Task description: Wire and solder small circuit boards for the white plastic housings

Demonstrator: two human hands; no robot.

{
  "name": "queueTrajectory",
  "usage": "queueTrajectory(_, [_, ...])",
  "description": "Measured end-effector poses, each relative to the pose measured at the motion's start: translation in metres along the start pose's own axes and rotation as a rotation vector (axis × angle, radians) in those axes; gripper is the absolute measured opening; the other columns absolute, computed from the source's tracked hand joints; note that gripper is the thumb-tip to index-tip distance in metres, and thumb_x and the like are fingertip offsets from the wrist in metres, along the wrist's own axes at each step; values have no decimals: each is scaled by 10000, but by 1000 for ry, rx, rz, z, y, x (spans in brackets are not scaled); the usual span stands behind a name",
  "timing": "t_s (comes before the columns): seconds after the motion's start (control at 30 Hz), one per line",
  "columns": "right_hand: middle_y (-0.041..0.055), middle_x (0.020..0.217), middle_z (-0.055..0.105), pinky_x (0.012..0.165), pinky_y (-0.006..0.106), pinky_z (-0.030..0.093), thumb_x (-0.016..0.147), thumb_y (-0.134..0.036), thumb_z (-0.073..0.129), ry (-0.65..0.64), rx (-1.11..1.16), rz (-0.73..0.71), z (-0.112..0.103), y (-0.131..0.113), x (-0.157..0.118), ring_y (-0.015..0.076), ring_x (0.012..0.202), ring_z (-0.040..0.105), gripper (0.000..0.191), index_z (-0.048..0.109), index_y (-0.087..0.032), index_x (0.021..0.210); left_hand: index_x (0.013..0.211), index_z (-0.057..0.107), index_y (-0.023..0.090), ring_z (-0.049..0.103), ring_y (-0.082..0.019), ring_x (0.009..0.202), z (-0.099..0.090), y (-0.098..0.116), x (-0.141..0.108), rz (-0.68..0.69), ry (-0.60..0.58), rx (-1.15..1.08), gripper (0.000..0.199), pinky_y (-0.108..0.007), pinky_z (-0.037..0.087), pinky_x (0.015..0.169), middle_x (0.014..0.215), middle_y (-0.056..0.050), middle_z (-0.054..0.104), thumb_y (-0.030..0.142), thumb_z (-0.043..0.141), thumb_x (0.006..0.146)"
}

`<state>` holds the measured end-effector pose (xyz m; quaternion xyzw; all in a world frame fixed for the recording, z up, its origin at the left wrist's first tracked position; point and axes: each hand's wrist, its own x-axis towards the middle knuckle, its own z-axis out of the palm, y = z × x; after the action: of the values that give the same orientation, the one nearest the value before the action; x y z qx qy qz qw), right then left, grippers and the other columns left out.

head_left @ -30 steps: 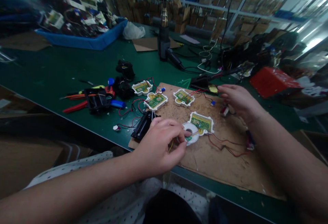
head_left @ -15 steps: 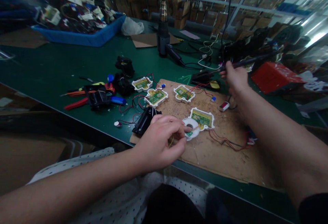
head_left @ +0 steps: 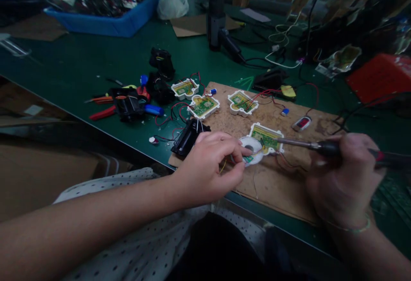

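My left hand (head_left: 215, 165) is closed, thumb and index finger pinching at the edge of a round white part (head_left: 253, 157) that has a small green board on it. Against that part lies a white-framed circuit board (head_left: 266, 137). My right hand (head_left: 346, 178) is wrapped round the dark handle of a soldering iron (head_left: 327, 147), whose metal tip points left over the framed board. A yellow wire (head_left: 223, 166) shows beside my left fingers. Whether the tip touches the board cannot be made out.
More framed boards (head_left: 204, 106) lie on the brown board (head_left: 285, 186) and green table. Black housings (head_left: 189, 139) and pliers (head_left: 102, 113) are at left. Behind stand a blue bin (head_left: 105, 25) and a heat gun (head_left: 215, 28); a red box (head_left: 382, 77) is at right.
My right hand has come from the back right down to the near right, bringing the soldering iron over the framed board. My left hand keeps its pinch; the view has tilted down.
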<state>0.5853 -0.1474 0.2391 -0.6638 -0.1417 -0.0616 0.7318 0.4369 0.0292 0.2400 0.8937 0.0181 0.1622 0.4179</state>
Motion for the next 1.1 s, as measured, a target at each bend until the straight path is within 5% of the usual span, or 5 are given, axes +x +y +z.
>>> queueTrajectory(0.23, [-49, 461, 533, 333, 222, 296, 616, -251, 729, 13, 75, 129, 3, 0, -5, 90, 376, 449, 204, 547, -198, 541, 815, 595, 221, 622, -197, 1116, -1, 2, -1, -16, -9, 1, 116, -420, 394, 1005, 1080, 30, 762, 121, 653, 820])
queueTrajectory(1.1, [-54, 511, 558, 391, 260, 354, 699, -235, 758, -105, -37, -33, -10, 17, -11, 117, 429, 482, 199, 586, -189, 610, 796, 624, 206, 640, -185, 1091, 1, 4, 2, -50, 9, -21, 132, -421, 407, 1004, 1057, 47, 766, 83, 672, 789])
